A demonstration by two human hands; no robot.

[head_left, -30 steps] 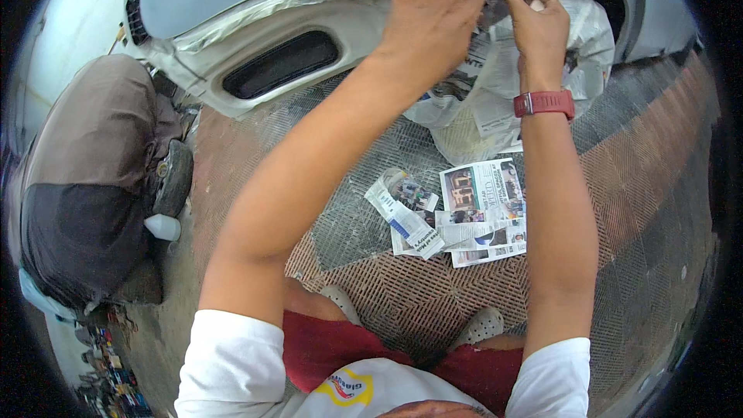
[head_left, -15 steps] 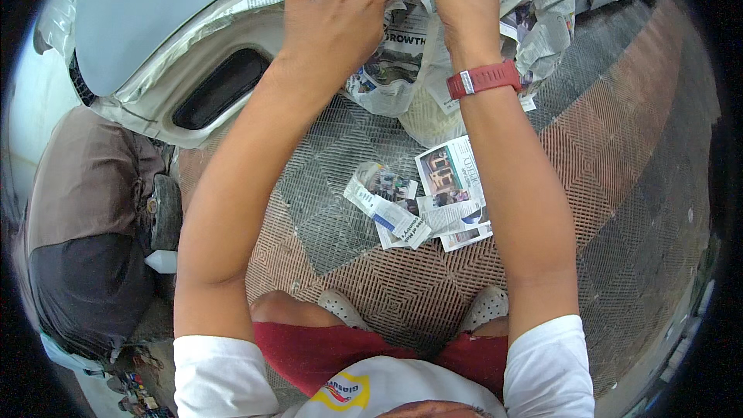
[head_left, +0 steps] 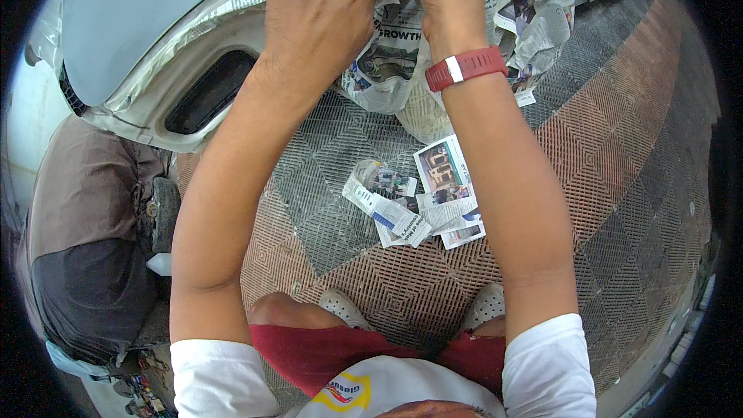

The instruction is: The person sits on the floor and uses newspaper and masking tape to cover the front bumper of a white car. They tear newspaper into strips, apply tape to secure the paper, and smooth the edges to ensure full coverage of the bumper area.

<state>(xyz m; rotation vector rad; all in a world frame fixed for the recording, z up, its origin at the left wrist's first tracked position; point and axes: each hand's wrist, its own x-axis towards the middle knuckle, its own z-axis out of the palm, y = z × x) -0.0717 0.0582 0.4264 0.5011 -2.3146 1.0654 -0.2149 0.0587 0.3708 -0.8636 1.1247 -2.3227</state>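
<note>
Both my hands reach to the upper edge of the view, where the fingertips are cut off. My left hand [head_left: 321,19] shows its back, with bent fingers close together over newspaper sheets [head_left: 398,58] that cover part of the car body. What those fingers grip, if anything, is hidden. Just to its right, my right hand [head_left: 453,4] has thumb and fingers drawn together at the same newspaper; the thing in them cannot be made out. A red band [head_left: 467,68] circles my right wrist. More crumpled newspaper [head_left: 542,31] hangs to the right of that hand.
A grey car panel [head_left: 162,8] and a pale bumper [head_left: 128,120] with a dark opening [head_left: 210,93] fill the upper left. Another person [head_left: 93,201] crouches at left. Newspaper scraps [head_left: 398,213] lie on the gridded floor mat [head_left: 309,217] between my arms. My shoes [head_left: 344,308] stand below.
Both hands have shifted slightly left and upward, so less of the fingers shows. A small pale thing by my right fingers no longer shows. The floor scraps look unmoved.
</note>
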